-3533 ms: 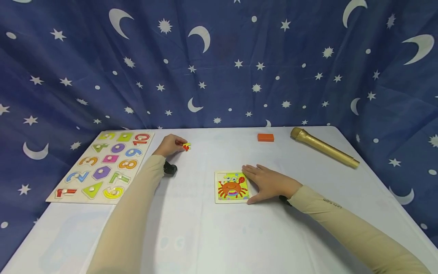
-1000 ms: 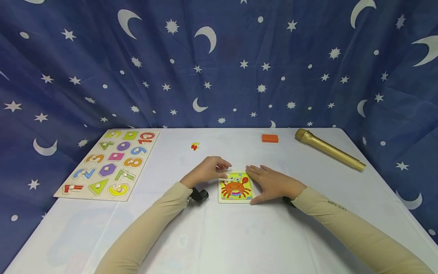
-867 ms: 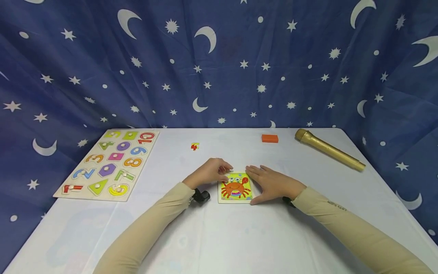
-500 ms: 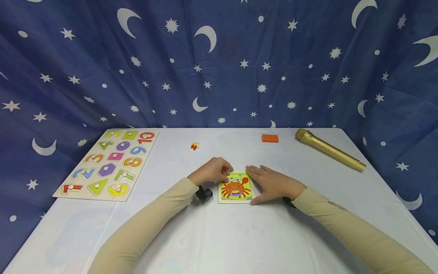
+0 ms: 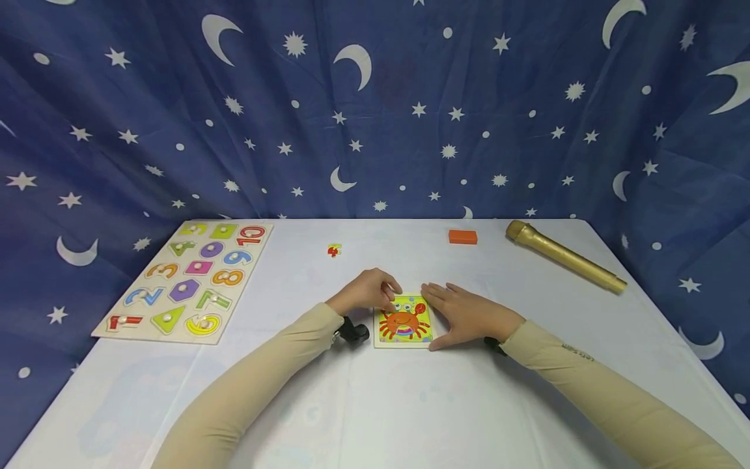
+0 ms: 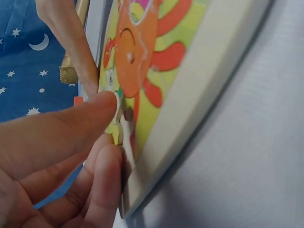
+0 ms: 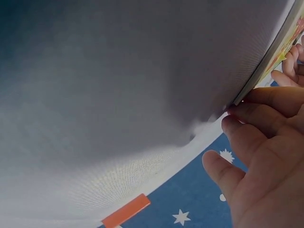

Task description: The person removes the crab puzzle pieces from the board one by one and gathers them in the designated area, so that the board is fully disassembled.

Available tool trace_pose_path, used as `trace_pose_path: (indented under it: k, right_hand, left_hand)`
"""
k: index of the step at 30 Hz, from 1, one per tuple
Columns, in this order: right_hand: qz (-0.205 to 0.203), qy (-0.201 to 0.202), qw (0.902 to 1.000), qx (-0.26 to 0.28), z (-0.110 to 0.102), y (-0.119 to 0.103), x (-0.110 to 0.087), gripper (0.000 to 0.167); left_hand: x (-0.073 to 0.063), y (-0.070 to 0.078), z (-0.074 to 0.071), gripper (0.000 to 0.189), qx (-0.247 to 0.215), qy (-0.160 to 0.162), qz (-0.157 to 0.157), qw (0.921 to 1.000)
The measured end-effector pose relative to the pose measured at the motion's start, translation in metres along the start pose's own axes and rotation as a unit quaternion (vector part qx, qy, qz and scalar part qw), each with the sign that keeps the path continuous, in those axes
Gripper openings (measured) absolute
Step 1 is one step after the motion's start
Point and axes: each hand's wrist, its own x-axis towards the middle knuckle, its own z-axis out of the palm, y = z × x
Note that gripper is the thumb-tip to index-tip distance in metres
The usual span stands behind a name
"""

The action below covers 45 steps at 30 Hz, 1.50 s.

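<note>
A small square crab jigsaw (image 5: 404, 326) in a pale wooden tray lies at the middle of the table. My left hand (image 5: 366, 290) is over its upper left corner. In the left wrist view, thumb and fingers pinch a small yellow-edged puzzle piece (image 6: 116, 137), tilted at a bare, pale spot of the tray. My right hand (image 5: 469, 312) lies with fairly straight fingers along the tray's right edge, thumb at the lower corner and fingertips at the upper one. A loose red and yellow puzzle piece (image 5: 334, 250) lies farther back, left of the jigsaw.
At the left stands out a wooden number and shape peg board (image 5: 187, 283). An orange block (image 5: 463, 237) and a gold microphone (image 5: 565, 256) lie at the back right. A blue curtain (image 5: 404, 176) with moons and stars hangs behind the table.
My left hand has left the red and yellow piece on the table and come right to the jigsaw's upper left corner, lately shifting only slightly. The right hand has stayed at the tray.
</note>
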Motion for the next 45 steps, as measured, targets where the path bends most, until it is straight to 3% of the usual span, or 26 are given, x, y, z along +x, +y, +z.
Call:
trace_pose_path:
  k: [13, 45]
  right_hand:
    - [-0.04, 0.004, 0.9989, -0.023, 0.0028, 0.0072, -0.005, 0.089]
    - [-0.037, -0.009, 0.9988, -0.031, 0.0054, 0.0082, -0.0002, 0.089]
  left_hand:
    - [-0.0015, -0.0016, 0.0065, 0.033, -0.004, 0.019, 0.009, 0.9998]
    - [-0.0043, -0.0102, 0.0075, 0.029, -0.012, 0.043, 0.061, 0.9971]
